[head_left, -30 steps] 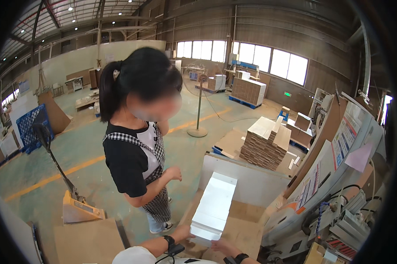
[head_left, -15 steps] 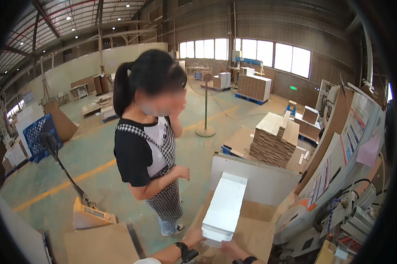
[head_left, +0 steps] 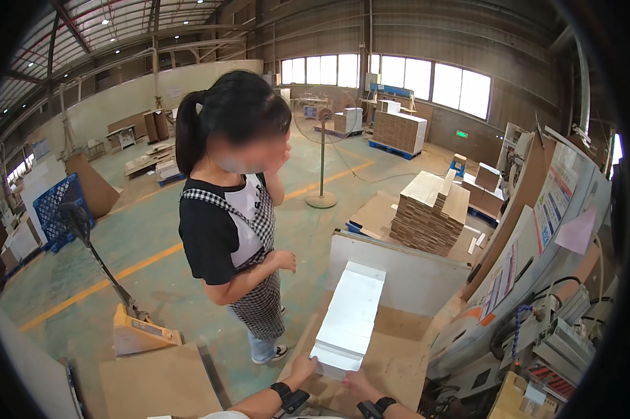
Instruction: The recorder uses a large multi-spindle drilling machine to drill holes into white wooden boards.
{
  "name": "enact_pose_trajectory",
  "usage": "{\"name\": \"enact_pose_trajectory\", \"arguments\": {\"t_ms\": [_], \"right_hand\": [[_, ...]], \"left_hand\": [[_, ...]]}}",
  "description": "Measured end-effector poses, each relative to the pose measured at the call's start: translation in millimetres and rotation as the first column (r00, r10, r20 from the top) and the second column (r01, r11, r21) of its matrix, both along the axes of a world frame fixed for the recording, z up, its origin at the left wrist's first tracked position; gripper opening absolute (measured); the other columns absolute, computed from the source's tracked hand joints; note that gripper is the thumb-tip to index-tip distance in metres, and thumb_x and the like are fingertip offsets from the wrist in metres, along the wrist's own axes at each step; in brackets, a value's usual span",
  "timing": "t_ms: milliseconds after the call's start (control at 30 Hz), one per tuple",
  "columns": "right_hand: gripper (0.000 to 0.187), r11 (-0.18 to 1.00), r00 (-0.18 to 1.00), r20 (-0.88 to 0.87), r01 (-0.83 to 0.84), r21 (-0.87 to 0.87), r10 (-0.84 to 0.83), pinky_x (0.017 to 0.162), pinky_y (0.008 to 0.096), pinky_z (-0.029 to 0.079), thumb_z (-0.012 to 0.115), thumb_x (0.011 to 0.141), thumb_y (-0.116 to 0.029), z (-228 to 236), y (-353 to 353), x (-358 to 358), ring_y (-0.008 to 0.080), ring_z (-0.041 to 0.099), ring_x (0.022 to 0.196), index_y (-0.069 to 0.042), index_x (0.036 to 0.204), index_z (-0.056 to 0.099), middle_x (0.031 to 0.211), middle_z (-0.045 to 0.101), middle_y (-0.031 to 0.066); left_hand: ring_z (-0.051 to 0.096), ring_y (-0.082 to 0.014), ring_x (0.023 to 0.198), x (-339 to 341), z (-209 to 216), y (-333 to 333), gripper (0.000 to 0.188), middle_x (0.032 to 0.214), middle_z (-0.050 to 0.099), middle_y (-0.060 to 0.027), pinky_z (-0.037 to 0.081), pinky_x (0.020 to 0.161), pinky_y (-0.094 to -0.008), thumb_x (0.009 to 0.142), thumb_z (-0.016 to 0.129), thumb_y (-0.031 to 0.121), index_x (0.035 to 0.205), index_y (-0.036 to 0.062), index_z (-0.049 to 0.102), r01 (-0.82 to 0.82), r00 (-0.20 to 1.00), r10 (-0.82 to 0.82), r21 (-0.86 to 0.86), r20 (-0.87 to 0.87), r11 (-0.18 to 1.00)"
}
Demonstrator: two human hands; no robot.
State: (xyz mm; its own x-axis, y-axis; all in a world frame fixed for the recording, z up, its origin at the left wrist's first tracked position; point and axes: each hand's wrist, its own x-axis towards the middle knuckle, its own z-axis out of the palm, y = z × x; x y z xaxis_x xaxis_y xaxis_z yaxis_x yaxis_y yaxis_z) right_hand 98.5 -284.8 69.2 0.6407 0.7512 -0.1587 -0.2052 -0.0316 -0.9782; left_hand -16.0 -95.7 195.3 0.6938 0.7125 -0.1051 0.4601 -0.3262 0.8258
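A row of overlapping white boards (head_left: pixel 350 307) extends away from me over a brown board surface (head_left: pixel 398 349). At its near end, my left hand (head_left: pixel 303 368) is closed on the left corner of the nearest white board. My right hand (head_left: pixel 357 383) has its fingers closed at the right corner of that same end. Some of the fingertips are hidden by the board's edge. Both wrists wear dark bands. A pale upright panel (head_left: pixel 398 272) stands behind the far end of the row.
A person (head_left: pixel 224 223) in a checked apron stands at the left, one hand raised to the head. A yellow pallet jack (head_left: pixel 144 332) is farther left. A machine (head_left: pixel 524 279) lines the right. Stacked wooden strips (head_left: pixel 430 216) and a standing fan (head_left: pixel 322 160) are beyond.
The whole view has shifted slightly, so the scene sits a little higher and further left. Both my hands stay at the near end of the white boards.
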Motion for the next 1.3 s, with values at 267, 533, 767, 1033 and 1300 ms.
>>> {"name": "enact_pose_trajectory", "arguments": {"t_ms": [267, 533, 767, 1033, 1300], "right_hand": [[0.011, 0.977, 0.836, -0.527, 0.047, -0.208, -0.152, 0.054, 0.0305, 0.044, 0.053, 0.075, -0.001, 84.6, 29.5, -25.5, 0.0132, 0.048, 0.060, -0.008, 0.083, 0.048, 0.070, 0.047, 0.0022], [0.010, 0.970, 0.820, -0.528, 0.125, -0.209, -0.220, 0.054, 0.0332, 0.046, 0.051, 0.080, -0.008, 82.5, 25.9, -20.3, 0.0157, 0.048, 0.060, -0.005, 0.088, 0.046, 0.070, 0.045, 0.0050], [0.036, 0.899, 0.758, -0.559, 0.082, -0.429, -0.336, 0.070, 0.0385, 0.050, 0.055, 0.080, -0.012, 94.7, 28.0, -5.9, 0.0254, 0.051, 0.070, 0.002, 0.107, 0.035, 0.086, 0.045, 0.0123], [0.040, 0.987, 0.884, -0.445, -0.162, 0.000, 0.145, 0.077, 0.0385, 0.045, 0.043, 0.088, -0.033, 127.7, -55.9, 12.0, 0.0297, 0.050, 0.101, -0.004, 0.115, 0.044, 0.111, 0.051, 0.0175], [0.028, 0.946, 0.721, -0.625, 0.139, -0.291, -0.298, 0.083, 0.0463, 0.044, 0.043, 0.088, -0.017, 155.2, -87.3, 33.1, 0.0306, 0.053, 0.092, 0.004, 0.107, 0.042, 0.095, 0.053, 0.0142]], "left_hand": [[0.058, -0.0354, 0.071, -14.5, -8.8, 0.7, 0.027, 0.075, 0.060, -0.0203, 0.044, 0.065, -0.0425, 0.072, 0.056, 0.023, 0.085, -0.0002, 0.059, -0.113, 0.993, 0.117, 0.123, -0.028, 0.986], [0.059, -0.0319, 0.073, -7.5, -12.6, -3.8, 0.032, 0.078, 0.061, -0.0178, 0.046, 0.067, -0.0372, 0.068, 0.061, 0.022, 0.091, 0.0000, 0.059, -0.156, 0.987, 0.154, 0.034, 0.049, 0.987], [0.056, -0.0307, 0.091, -3.4, -40.0, -3.3, 0.042, 0.098, 0.058, -0.0195, 0.044, 0.074, -0.0372, 0.070, 0.061, 0.027, 0.102, -0.0009, 0.055, -0.290, 0.957, 0.290, -0.053, 0.002, 0.956], [0.045, -0.0284, 0.098, 26.2, -33.5, -24.5, 0.059, 0.115, 0.041, -0.0190, 0.043, 0.078, -0.0390, 0.084, 0.040, 0.050, 0.119, 0.0027, 0.037, -0.295, 0.916, 0.310, -0.951, -0.254, 0.092], [0.044, -0.0397, 0.101, 47.6, -45.2, -15.5, 0.069, 0.127, 0.034, -0.0159, 0.040, 0.080, -0.0500, 0.083, 0.032, 0.058, 0.129, 0.0072, 0.023, -0.258, 0.935, 0.280, -0.960, -0.220, 0.108]]}}
